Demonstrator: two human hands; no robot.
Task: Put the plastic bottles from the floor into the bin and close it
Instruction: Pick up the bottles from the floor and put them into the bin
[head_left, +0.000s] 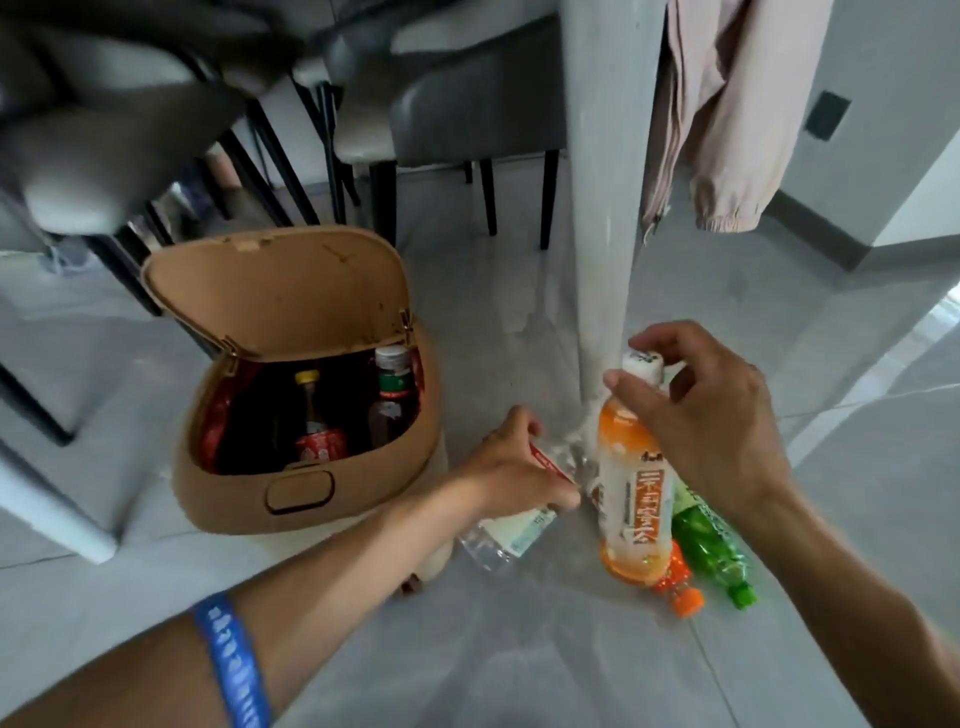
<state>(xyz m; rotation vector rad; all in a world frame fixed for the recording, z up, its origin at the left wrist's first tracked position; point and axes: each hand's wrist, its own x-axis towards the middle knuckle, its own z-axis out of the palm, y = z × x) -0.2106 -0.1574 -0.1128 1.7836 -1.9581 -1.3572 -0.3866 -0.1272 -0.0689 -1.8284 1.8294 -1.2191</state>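
A tan bin (291, 499) stands on the floor with its lid (275, 296) swung up; several bottles stand inside it. My right hand (711, 415) grips the neck of an upright orange-and-white bottle (631, 499) just right of the bin. My left hand (514, 467) is closed around clear plastic bottles: a red-labelled one (558, 462) and a clear one with a white label (501, 535) that sticks out below the hand. A small orange bottle (678, 584) and a green bottle (714, 551) lie on the floor behind the held orange bottle.
A white table leg (605, 208) rises just behind the bottles. Grey chairs (467, 104) with black legs crowd the space behind the bin. A pink garment (727, 114) hangs at the upper right. The grey tiled floor (519, 649) stretches toward me.
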